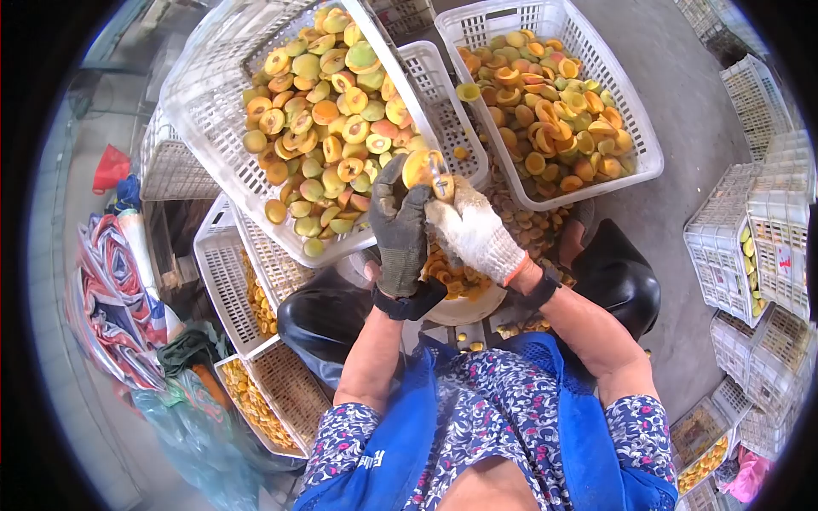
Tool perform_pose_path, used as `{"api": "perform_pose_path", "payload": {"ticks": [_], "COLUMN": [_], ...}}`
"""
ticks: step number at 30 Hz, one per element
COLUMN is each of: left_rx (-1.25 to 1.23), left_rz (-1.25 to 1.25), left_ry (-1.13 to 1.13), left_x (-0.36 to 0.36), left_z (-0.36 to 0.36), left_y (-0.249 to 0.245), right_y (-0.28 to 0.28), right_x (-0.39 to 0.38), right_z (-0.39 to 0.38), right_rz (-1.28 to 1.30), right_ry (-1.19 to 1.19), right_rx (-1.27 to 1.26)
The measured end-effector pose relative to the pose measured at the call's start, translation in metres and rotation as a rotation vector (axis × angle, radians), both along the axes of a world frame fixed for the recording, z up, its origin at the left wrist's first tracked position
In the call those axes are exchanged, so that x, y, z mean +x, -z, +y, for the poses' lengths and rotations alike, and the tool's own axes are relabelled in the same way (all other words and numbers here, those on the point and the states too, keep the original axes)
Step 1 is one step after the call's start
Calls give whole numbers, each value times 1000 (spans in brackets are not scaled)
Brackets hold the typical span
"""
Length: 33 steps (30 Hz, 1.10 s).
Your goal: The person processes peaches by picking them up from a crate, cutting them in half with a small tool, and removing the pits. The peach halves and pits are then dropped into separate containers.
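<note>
My left hand, in a dark grey glove, holds a halved yellow peach between thumb and fingers. My right hand, in a white knitted glove, grips a small metal pitting tool against the fruit; its handle is mostly hidden in the fist. Below the left hand's fingertips, a tilted white crate holds many peach halves, several with stones showing. Beyond the right hand, another white crate holds hollowed halves. Under my hands, a round tub contains orange scraps and stones.
A narrow white crate lies between the two large ones. More crates of fruit stand at left, beside striped sacks and a green plastic bag. Stacked crates line the right side. My knees flank the tub.
</note>
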<state>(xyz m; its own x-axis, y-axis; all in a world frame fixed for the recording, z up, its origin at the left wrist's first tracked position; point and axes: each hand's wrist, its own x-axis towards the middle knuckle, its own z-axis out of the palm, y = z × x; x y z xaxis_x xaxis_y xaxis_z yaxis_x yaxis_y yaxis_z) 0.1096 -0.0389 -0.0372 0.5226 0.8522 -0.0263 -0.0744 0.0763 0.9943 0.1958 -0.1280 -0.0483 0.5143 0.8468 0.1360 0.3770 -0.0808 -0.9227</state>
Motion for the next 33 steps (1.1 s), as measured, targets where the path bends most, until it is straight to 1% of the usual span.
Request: {"api": "perform_pose_path", "payload": {"ticks": [1, 2, 3, 4, 6, 7, 8, 9, 10, 11, 13, 14, 15, 16, 17, 18, 19, 21, 22, 23, 25, 26, 28, 32, 33], "left_rx": [-12, -25, -25, 39, 165, 168, 38, -96, -141, -142, -186, -144, -146, -99, -50, -258, -260, 140, -291, -293, -399, -403, -428, -387, -359], "left_rz": [-52, -104, -105, -86, -46, -51, -121, -188, -184, -187, -341, -220, -218, -114, -10, 16, 21, 100, -148, -146, -295, -293, -353, -346, -347], "left_ry": [-3, -9, -11, -1, 30, 29, 97, 160, 230, 221, 301, 260, 256, 306, 357, 404, 403, 331, 249, 250, 194, 196, 183, 197, 180], "left_x": [0, -1, -2, -4, -9, -11, -14, -18, -22, -26, -25, -27, -28, -31, -34, -35, -36, -36, -36, -36, -36, -36, -34, -27, -25], "left_z": [0, -1, -2, -3, -3, -1, -1, 0, 3, 6, 8, 4, 8, 17, 23, 25, 23, 22, 24, 24, 19, 18, 18, 15, 12], "left_y": [2, 3, 3, 1, -2, -3, -4, -6, -12, -12, -23, -33, -33, -33, -34, -48, -47, -39, -35, -34, -31, -28, -21, -17, -15], "right_y": [7, 14, 15, 14, 13, 13, 14, 9, 3, -4, -9, -7, -5, -4, -4, -4, -6, -11, -3, -2, -7, -12, -23, -21, -16], "right_x": [1, 4, 7, 6, -1, -1, 2, 3, 4, 5, 7, 8, 10, 12, 15, 16, 16, 17, 16, 15, 12, 11, 11, 12, 10], "right_z": [-2, -7, -10, -14, -20, -22, -24, -25, -25, -23, -19, -19, -20, -20, -20, -20, -20, -19, -22, -22, -20, -17, -9, -8, -6], "right_rz": [-1, -360, -719, -845, -827, -810, -922, -922, -784, -646, -626, -540, -453, -450, -446, -441, -436, -316, -314, -312, -202, -200, 371, 346, 251], "right_ry": [2, -100, -203, -148, -132, -117, -99, -106, -79, -52, -19, -38, -55, -58, -115, -172, -172, -136, -251, -250, -256, -253, -165, -179, -166], "right_rx": [-3, 16, 36, 77, 72, 60, 174, 172, 212, 251, 291, 298, 302, 301, 186, 71, 71, 136, 59, 58, 33, 29, -239, -177, -97]}}
